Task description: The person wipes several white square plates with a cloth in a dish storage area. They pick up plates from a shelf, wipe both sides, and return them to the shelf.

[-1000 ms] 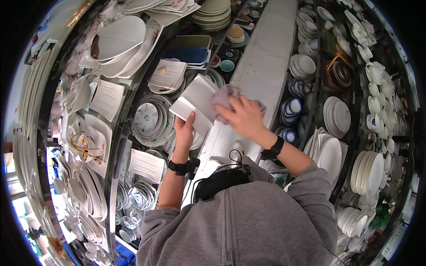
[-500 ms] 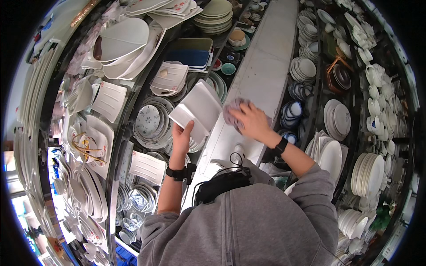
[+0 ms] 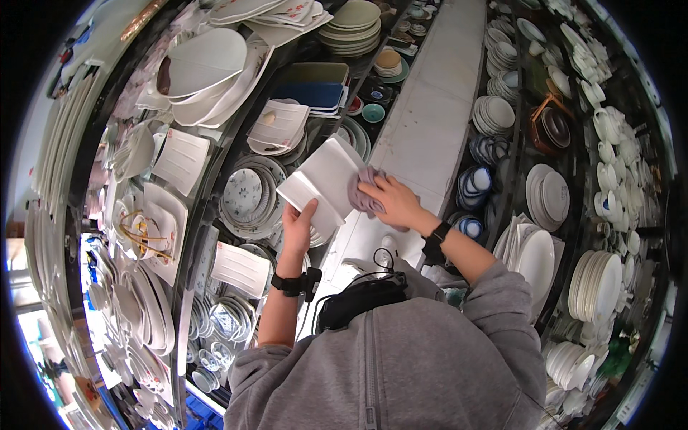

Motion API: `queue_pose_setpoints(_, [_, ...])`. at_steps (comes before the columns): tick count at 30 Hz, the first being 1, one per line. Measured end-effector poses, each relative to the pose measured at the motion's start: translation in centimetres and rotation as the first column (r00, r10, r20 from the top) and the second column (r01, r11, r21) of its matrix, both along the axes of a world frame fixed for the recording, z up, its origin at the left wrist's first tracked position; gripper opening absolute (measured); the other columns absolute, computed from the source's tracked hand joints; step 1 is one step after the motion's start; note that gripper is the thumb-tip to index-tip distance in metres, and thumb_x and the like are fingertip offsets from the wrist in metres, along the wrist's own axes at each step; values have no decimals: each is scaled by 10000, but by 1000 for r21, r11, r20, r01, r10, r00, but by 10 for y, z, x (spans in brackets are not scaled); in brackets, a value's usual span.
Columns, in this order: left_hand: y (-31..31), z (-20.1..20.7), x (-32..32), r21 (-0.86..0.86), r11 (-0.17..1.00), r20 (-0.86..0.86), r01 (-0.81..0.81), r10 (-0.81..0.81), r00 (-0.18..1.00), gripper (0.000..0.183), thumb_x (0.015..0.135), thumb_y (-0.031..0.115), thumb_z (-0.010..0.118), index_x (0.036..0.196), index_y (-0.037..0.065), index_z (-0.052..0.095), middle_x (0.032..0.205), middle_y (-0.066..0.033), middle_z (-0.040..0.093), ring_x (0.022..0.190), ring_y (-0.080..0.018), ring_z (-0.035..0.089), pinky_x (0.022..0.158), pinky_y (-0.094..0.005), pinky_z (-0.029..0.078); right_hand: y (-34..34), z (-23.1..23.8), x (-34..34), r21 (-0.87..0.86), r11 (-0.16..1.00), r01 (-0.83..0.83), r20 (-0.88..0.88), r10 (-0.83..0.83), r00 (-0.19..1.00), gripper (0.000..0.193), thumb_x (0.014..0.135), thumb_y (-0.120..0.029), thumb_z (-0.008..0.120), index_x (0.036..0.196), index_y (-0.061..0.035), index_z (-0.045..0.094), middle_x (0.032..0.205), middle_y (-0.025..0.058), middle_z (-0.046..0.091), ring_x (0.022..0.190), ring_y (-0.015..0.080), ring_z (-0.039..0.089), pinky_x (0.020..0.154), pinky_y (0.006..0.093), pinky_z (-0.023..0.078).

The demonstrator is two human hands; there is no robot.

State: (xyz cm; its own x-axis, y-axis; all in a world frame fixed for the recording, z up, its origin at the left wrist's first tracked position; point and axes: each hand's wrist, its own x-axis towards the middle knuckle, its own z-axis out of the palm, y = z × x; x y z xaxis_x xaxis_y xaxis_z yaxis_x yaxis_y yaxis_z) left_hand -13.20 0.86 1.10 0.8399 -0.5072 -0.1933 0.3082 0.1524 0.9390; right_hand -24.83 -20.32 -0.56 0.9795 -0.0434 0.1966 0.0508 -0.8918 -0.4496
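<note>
My left hand (image 3: 298, 222) grips a white rectangular divided dish (image 3: 331, 169) by its near edge, thumb on top and fingers underneath. The dish is held tilted above the aisle, beside the left shelf. A crumpled greyish-purple cloth (image 3: 364, 192) is bunched in my right hand (image 3: 394, 202), which presses it against the right edge of the dish. The fingers of that hand curl over the cloth. Stacked round plates with a floral pattern (image 3: 244, 193) lie just left of my left hand.
Shelves crowded with crockery line both sides. White rectangular plates (image 3: 278, 123) and blue trays (image 3: 309, 96) sit on the left; plate stacks (image 3: 493, 115) and blue-rimmed bowls (image 3: 474, 179) on the right. Between them runs a pale tiled floor (image 3: 423, 107). A black bag (image 3: 362, 304) hangs at my front.
My right hand has moved left and slightly down with the cloth, from beside the dish onto its right edge. The left hand and dish have barely shifted.
</note>
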Motion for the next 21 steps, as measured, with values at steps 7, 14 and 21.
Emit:
queue_pose_setpoints(7, [6,7,-3,-77,996,-48,-48,45,998,364,835,40,583,1174,2,456,1087,-86,578,975,-156,561,846,-287,446,-16,-54,-45,-14,997,73,-265,-74,962,523,644,-201,617,1158,-215,523,1090,95,540,978,345,525,788,416,478])
queue_pose_setpoints(14, [6,10,-6,78,996,104,53,-61,993,358,852,54,575,1183,-3,453,1074,-75,581,955,-134,555,827,-275,446,-46,-4,-7,391,836,385,-160,-350,923,484,708,-289,622,1137,-85,531,996,180,609,924,358,576,781,394,475])
queue_pose_setpoints(21, [8,3,-15,230,960,282,157,-221,934,358,855,90,566,1186,-7,469,990,-93,622,891,-151,590,776,-284,464,-24,6,35,880,282,381,-398,2,917,628,799,-482,609,1156,28,517,1068,111,603,951,216,590,814,320,474])
